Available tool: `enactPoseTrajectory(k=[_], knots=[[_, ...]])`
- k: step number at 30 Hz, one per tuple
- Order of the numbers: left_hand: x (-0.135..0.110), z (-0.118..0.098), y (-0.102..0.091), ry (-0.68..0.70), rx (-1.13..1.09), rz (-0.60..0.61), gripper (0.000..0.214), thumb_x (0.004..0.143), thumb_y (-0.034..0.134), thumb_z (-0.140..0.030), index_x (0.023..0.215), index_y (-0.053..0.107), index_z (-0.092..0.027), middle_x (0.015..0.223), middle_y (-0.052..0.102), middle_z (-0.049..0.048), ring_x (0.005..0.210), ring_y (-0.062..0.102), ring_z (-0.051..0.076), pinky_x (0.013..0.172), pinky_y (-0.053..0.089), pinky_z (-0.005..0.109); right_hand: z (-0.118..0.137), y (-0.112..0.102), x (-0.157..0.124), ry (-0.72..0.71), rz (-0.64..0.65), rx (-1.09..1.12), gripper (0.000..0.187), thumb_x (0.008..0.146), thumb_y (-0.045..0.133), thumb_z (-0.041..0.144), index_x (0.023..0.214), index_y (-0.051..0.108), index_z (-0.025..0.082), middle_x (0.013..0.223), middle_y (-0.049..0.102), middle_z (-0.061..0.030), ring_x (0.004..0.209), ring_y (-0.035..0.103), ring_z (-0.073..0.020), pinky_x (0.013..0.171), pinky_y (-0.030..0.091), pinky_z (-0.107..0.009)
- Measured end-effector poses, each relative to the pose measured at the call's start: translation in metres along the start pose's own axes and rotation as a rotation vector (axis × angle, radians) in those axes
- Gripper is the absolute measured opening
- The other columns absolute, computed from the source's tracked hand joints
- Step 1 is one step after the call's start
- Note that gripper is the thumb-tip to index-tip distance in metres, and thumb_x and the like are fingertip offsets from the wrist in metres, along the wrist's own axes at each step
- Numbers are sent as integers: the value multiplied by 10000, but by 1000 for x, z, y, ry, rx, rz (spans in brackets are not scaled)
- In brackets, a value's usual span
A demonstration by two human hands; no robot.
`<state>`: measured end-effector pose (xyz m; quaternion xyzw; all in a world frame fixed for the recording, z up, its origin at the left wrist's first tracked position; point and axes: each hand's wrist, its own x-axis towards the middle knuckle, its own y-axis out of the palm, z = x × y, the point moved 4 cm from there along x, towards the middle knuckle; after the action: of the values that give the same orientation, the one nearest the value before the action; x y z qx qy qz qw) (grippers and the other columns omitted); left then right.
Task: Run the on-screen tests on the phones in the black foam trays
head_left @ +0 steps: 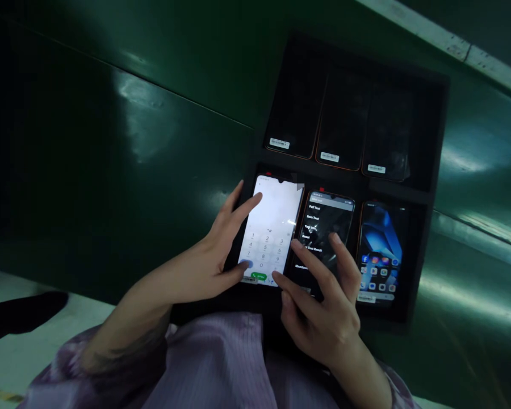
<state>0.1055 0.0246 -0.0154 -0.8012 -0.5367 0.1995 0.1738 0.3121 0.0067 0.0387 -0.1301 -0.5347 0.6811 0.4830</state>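
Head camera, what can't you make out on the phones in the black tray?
Head view, lower screen of the middle phone: hidden by the right hand.
Head view, white labels on the back-row phones: print too small.
Head view, lower left corner of the dialer phone: under the left hand.

We count one black tray (434, 199), split into two rows. It carries six smartphones (344, 122) in all, three to a row. In the far row we count three dark phones (296, 113), each with one white barcode label (279, 143), which makes three labels. In the near row we count three lit screens: one dial-pad phone (270, 230), one test-menu phone (323, 224) and one home-screen phone (381, 250). We count two hands over them — one left hand (204, 267), one right hand (327, 312).
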Motion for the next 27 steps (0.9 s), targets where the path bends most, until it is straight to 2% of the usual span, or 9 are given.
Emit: enactPoseTrajectory(k=[4, 7, 11, 15, 19, 23, 27], knots=[[-1, -1, 0, 5, -14, 0, 959, 966, 611, -238, 1675, -10, -414, 1793, -50, 67, 1638, -58, 430, 1251, 307, 689, 0, -2, -1, 2, -28, 18, 217, 924, 623, 131, 1046, 781, 215, 1365, 697, -97, 1596, 300, -319, 1204, 469, -508], [-2, -5, -2, -11, -18, 6, 970, 957, 607, -207, 1674, -17, -402, 1794, -42, 73, 1640, -67, 416, 1272, 264, 678, 0, -1, -1, 9, -24, 15, 211, 937, 617, 139, 1044, 782, 214, 1375, 688, -103, 1592, 307, -321, 1192, 481, -517], [-3, -12, -4, -75, 6, 23, 952, 978, 596, -185, 1672, -17, -409, 1793, -49, 82, 1643, -47, 408, 1281, 180, 703, -1, -1, -1, 20, -23, 21, 208, 940, 618, 146, 1036, 789, 213, 1374, 693, -105, 1578, 332, -326, 1179, 495, -521], [-3, -12, -5, -65, 7, 24, 964, 973, 608, -186, 1667, -13, -435, 1794, -32, 75, 1640, -41, 425, 1270, 153, 739, -1, 1, -1, 27, -20, 19, 196, 924, 634, 145, 1016, 795, 209, 1374, 703, -101, 1568, 349, -333, 1183, 495, -513], [-2, -4, -4, -40, -13, 16, 973, 953, 625, -226, 1671, 2, -436, 1795, -21, 51, 1635, -40, 449, 1259, 217, 746, -1, 3, -1, 38, 12, 6, 171, 911, 654, 146, 988, 791, 211, 1381, 707, -86, 1556, 368, -352, 1174, 500, -537], [-1, 2, -3, -37, -47, -6, 963, 941, 640, -282, 1672, 37, -452, 1797, -8, 14, 1619, -28, 505, 1214, 317, 770, -1, 1, -1, 41, -16, 25, 184, 917, 644, 143, 1012, 785, 217, 1375, 698, -94, 1534, 400, -346, 1158, 509, -537], [-2, 3, -5, -91, -64, -45, 889, 967, 618, -332, 1664, 88, -488, 1793, 48, -23, 1616, 15, 518, 1194, 351, 789, 1, 5, 1, 10, 69, -16, 229, 962, 626, 193, 1157, 742, 227, 1465, 620, -122, 1611, 247, -352, 1179, 478, -568]])
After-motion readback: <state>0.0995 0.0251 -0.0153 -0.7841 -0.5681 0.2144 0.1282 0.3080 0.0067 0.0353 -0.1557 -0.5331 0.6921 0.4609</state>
